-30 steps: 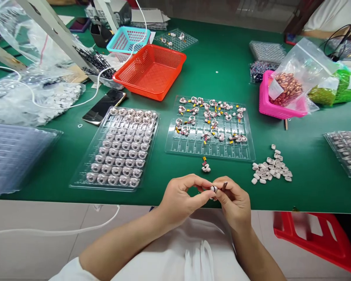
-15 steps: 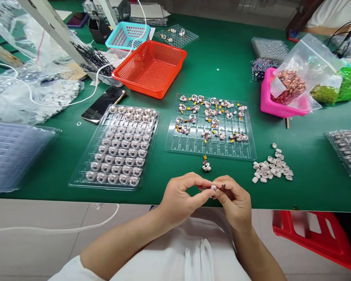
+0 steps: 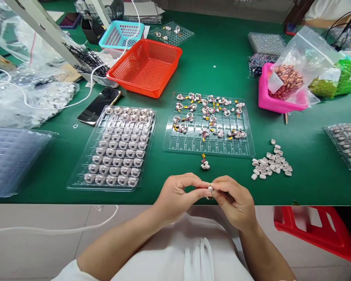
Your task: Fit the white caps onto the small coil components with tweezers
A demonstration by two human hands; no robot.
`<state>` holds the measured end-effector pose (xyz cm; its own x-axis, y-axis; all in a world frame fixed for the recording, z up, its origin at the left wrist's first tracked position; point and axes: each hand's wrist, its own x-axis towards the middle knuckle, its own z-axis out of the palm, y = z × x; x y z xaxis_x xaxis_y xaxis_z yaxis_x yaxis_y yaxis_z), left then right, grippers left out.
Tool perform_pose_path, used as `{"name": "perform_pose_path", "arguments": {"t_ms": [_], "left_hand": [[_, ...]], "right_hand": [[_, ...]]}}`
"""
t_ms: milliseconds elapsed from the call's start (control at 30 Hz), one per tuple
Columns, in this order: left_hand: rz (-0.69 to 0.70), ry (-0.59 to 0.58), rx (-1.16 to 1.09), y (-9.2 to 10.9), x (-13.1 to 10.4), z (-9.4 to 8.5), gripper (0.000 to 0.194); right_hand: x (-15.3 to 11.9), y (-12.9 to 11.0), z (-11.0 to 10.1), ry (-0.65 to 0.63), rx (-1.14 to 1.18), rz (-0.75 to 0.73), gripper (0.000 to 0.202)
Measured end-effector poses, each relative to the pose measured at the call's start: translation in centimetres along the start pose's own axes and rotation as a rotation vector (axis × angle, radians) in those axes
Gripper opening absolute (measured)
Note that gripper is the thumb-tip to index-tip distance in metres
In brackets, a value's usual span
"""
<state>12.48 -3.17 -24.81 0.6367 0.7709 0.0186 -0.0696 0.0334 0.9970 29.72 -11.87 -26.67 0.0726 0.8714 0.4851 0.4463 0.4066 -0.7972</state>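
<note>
Small white ring part [image 3: 210, 189] is pinched between fingers of left hand [image 3: 175, 197] and right hand [image 3: 234, 201], closed on it, above the table's [image 3: 222, 66] near edge. One finished piece [image 3: 205, 165] lies just beyond.

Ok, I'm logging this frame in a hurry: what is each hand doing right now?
Left hand: closed, fingertips pinching the small white part.
Right hand: closed, pinching the same small white part from the other side.
</note>
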Motion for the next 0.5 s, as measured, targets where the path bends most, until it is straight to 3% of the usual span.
{"name": "perform_pose_path", "arguments": {"t_ms": [100,167,500], "left_hand": [[-0.217,-0.069,-0.07,0.4,0.3,-0.6,0.01],[-0.292,-0.099,-0.111,0.6,0.6,-1.0,0.016],[-0.327,-0.136,-0.159,0.5,0.5,-1.0,0.009]], "right_hand": [[0.2,-0.3,-0.4,-0.074,0.047,0.03,0.023],[0.3,-0.5,-0.6,-0.125,0.087,0.051,0.023],[0.3,-0.8,-0.3,-0.164,0.205,0.061,0.022]]}}
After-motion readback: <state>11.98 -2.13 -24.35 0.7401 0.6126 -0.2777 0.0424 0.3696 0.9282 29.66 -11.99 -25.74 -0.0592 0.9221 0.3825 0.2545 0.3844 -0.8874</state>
